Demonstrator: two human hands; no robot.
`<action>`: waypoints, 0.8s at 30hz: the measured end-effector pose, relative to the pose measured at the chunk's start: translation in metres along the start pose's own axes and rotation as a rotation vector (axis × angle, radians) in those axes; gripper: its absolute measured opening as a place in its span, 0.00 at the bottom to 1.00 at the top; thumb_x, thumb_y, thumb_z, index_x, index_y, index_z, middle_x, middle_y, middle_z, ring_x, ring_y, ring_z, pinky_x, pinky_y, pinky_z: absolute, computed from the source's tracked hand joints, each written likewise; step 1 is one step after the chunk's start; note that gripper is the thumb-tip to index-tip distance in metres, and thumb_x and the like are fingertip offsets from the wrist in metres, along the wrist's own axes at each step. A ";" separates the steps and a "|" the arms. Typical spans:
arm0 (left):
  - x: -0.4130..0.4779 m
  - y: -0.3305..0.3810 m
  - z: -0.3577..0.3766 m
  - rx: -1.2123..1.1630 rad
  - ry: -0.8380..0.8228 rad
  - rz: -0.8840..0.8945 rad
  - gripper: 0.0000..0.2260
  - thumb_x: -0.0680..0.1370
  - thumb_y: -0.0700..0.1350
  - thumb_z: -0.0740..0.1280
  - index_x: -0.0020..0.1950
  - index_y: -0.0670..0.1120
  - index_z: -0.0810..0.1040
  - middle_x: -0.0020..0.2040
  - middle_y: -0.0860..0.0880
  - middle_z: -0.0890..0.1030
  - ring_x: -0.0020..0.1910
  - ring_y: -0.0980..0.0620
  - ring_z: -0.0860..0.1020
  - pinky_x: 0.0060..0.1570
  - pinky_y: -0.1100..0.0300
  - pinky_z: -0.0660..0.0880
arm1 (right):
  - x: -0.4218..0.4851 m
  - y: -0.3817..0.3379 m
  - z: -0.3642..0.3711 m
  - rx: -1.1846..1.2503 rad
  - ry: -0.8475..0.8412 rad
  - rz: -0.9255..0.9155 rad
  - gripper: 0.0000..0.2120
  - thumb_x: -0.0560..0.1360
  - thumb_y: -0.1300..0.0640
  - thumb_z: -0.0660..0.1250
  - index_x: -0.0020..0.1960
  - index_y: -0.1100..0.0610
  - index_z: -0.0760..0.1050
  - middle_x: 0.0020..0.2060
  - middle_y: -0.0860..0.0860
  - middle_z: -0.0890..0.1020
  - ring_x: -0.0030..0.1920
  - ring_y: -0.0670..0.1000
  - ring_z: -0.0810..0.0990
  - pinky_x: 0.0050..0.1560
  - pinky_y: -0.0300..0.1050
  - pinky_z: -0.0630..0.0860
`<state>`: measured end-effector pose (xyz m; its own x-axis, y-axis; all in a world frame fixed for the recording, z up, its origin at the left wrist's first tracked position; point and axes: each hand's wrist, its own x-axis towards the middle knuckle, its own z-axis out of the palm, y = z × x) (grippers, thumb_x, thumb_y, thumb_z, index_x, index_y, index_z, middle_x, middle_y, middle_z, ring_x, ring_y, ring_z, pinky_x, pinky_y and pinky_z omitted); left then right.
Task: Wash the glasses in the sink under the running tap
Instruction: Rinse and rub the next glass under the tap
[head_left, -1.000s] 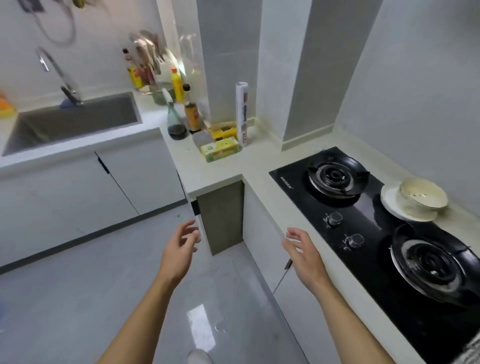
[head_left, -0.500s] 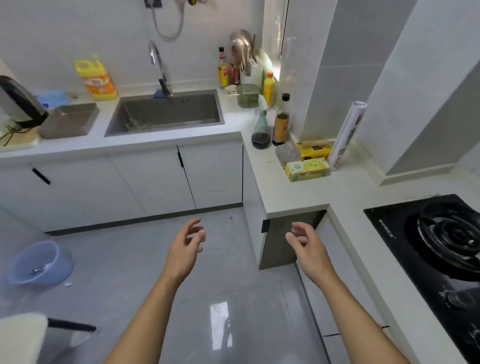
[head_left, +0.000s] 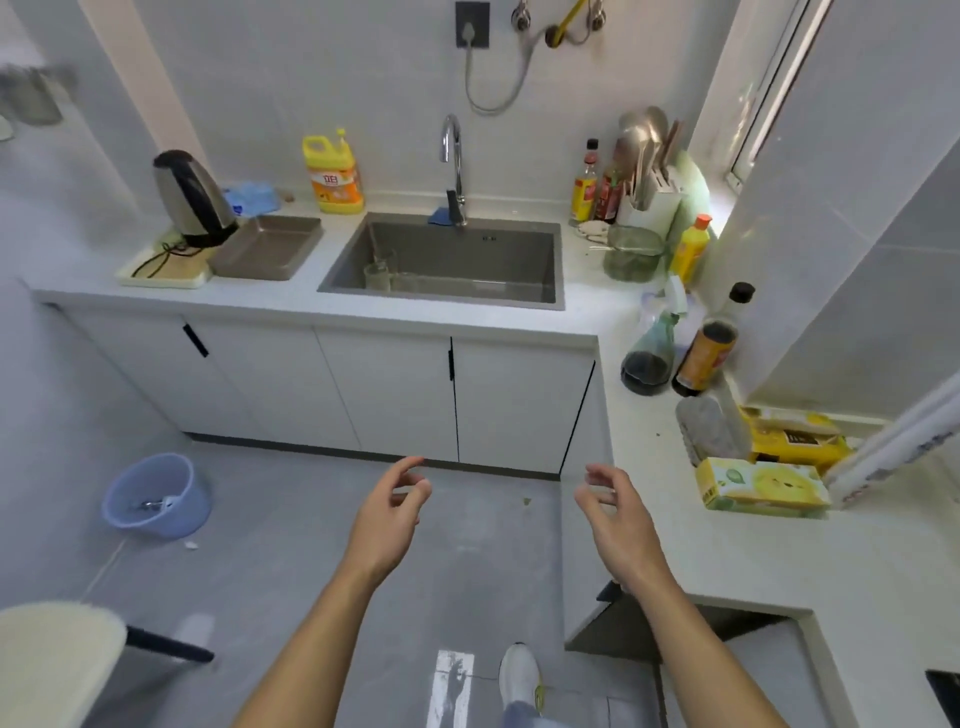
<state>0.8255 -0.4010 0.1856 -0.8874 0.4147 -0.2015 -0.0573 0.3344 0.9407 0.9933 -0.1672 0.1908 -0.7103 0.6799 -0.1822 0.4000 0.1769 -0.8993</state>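
Small kitchen, L-shaped white counter (head_left: 467, 317) over white cabinets, grey tile floor. Left hand (head_left: 387, 512) and right hand (head_left: 618, 519) both out in front above the floor, empty, fingers loosely curled and apart, touching nothing. Well short of the counter.

Sink (head_left: 550, 260) is set in the counter straight ahead, chrome tap (head_left: 453, 156) at its back edge; can't tell if water is running. Glasses (head_left: 382, 270) stand in the sink's left front corner, clear, upright as far as I can see, count unclear.

Left of sink: metal tray (head_left: 265, 254), then a kettle (head_left: 189, 200) on a pale board. Yellow detergent jug (head_left: 332, 174) against the back wall between kettle and tap. Right of sink: sauce bottles (head_left: 592, 184), utensil holder (head_left: 649, 197), more bottles along the right-hand run. Yellow boxes (head_left: 763, 488) near the right hand's side of the counter. Blue bucket (head_left: 156, 496) on the floor at left. One white shoe (head_left: 519, 675) visible below.
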 end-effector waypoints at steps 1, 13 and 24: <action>0.014 0.006 0.001 -0.001 0.017 -0.007 0.12 0.84 0.46 0.65 0.67 0.57 0.76 0.58 0.51 0.80 0.58 0.48 0.81 0.55 0.52 0.82 | 0.018 -0.003 0.001 -0.005 -0.025 -0.004 0.17 0.83 0.53 0.67 0.71 0.50 0.71 0.63 0.45 0.77 0.57 0.37 0.76 0.51 0.28 0.69; 0.134 0.038 -0.002 -0.036 0.173 -0.128 0.12 0.82 0.51 0.67 0.64 0.63 0.78 0.58 0.57 0.80 0.57 0.54 0.82 0.60 0.48 0.80 | 0.192 -0.040 0.030 -0.049 -0.196 -0.034 0.14 0.82 0.62 0.66 0.66 0.55 0.75 0.60 0.49 0.78 0.54 0.39 0.77 0.39 0.23 0.72; 0.287 0.029 -0.044 -0.067 0.183 -0.170 0.10 0.82 0.46 0.67 0.59 0.61 0.79 0.57 0.54 0.82 0.53 0.51 0.82 0.52 0.51 0.81 | 0.300 -0.076 0.121 -0.004 -0.214 0.016 0.11 0.82 0.59 0.66 0.64 0.52 0.76 0.59 0.47 0.80 0.54 0.45 0.80 0.49 0.33 0.75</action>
<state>0.5494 -0.3092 0.1674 -0.9300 0.1956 -0.3113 -0.2373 0.3273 0.9146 0.6797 -0.0634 0.1567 -0.8102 0.5164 -0.2772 0.4146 0.1707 -0.8939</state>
